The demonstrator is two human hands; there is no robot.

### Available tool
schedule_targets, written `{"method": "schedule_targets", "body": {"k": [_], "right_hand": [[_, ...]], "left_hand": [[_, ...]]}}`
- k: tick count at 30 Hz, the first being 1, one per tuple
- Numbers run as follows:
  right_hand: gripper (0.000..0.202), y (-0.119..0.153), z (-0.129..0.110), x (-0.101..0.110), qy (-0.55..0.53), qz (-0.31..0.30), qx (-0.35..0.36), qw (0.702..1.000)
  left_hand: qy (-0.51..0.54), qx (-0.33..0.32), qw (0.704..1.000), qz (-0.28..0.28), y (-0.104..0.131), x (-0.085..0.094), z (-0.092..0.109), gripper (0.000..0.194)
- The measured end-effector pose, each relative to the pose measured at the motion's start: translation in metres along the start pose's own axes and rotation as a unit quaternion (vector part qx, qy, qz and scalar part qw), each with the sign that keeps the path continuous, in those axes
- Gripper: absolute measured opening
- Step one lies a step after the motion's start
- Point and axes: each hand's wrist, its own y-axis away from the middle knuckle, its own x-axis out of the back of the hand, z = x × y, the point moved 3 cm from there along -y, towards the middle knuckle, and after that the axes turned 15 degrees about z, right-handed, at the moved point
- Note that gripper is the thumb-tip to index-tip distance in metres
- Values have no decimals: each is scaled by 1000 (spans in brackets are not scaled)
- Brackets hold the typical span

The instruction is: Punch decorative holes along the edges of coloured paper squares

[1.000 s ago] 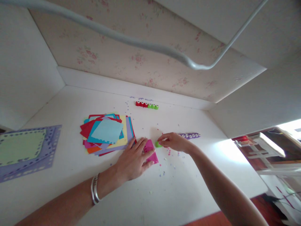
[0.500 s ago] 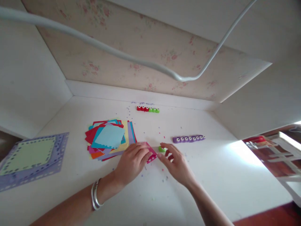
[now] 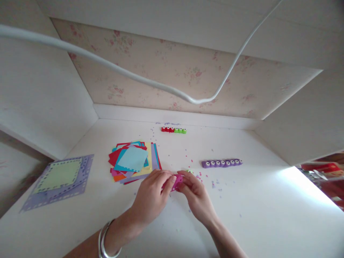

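Observation:
Pink paper (image 3: 177, 182) with punched holes along its edge is held low over the white table, mostly covered by my fingers. My left hand (image 3: 154, 191) grips it from the left, thumb on top. From the right, the thumb and fingers of my right hand (image 3: 197, 195) close on its other side. Just behind my right fingers a small bright green object (image 3: 189, 171) shows in part; its kind cannot be made out. Small pink and purple paper dots lie scattered around my hands.
A messy stack of coloured paper (image 3: 133, 159) lies left of my hands. Further left are purple and pale green sheets with holed edges (image 3: 60, 175). A purple row of eyed pieces (image 3: 222, 163) lies right, a red and green row (image 3: 173, 130) at the back. A white cable (image 3: 120, 73) hangs across above.
My right fingers have come off the green object and closed on the pink paper. The paper has turned and is more hidden by my hands. The head view has shifted a little.

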Motion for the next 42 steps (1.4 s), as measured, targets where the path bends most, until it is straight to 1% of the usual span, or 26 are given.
{"method": "schedule_targets", "body": {"k": [2,5,8,11,13,14,16,18,19,20,22,25,28,31,33,38,39,40,42], "right_hand": [[27,2,-1,-1,-16,-4,2,1000],[25,2,1,1,-17,-13,19,1000],[22,-2,5,5,-17,8,24,1000],[21,-6,7,8,-10,32,14,999],[22,-7,6,10,-15,35,2,999],[22,-7,5,11,-19,33,-6,999],[22,-6,2,12,-27,25,-22,999],[22,-6,0,13,-40,19,-36,998],[23,-6,-1,13,-49,17,-41,998],[24,-6,-1,14,-58,17,-46,997],[25,-6,-1,15,-69,17,-55,996],[25,-8,2,17,-65,27,-51,996],[24,-9,5,18,-57,36,-39,997],[25,-8,7,17,-52,35,-31,998],[26,-7,6,15,-56,31,-33,997],[29,-3,3,11,-78,-11,-66,995],[30,-2,4,10,-74,-22,-69,995],[32,-1,4,10,-67,-34,-69,995],[37,0,6,9,-49,-51,-66,995]], "left_hand": [[7,41,999,-2,1,0,1,19],[3,92,995,-25,4,-1,3,23],[15,142,989,-51,5,-3,3,28],[40,207,976,-54,3,-4,-2,35],[87,269,958,-55,2,-7,-8,39],[120,306,943,-60,2,-10,-11,40],[191,379,903,-73,4,-16,-17,41],[243,423,869,-82,6,-21,-21,42],[253,430,863,-84,6,-22,-22,42],[250,427,865,-84,6,-22,-23,42],[222,401,885,-80,6,-20,-24,42],[171,347,919,-75,4,-11,-21,43],[135,325,931,-96,9,-3,-17,44],[129,334,924,-133,19,0,-15,42],[141,346,917,-142,25,1,-16,42],[188,417,875,-156,34,5,-22,42],[190,423,872,-157,35,7,-22,42],[186,421,874,-155,36,10,-23,41],[158,400,890,-149,35,19,-25,41]]}}
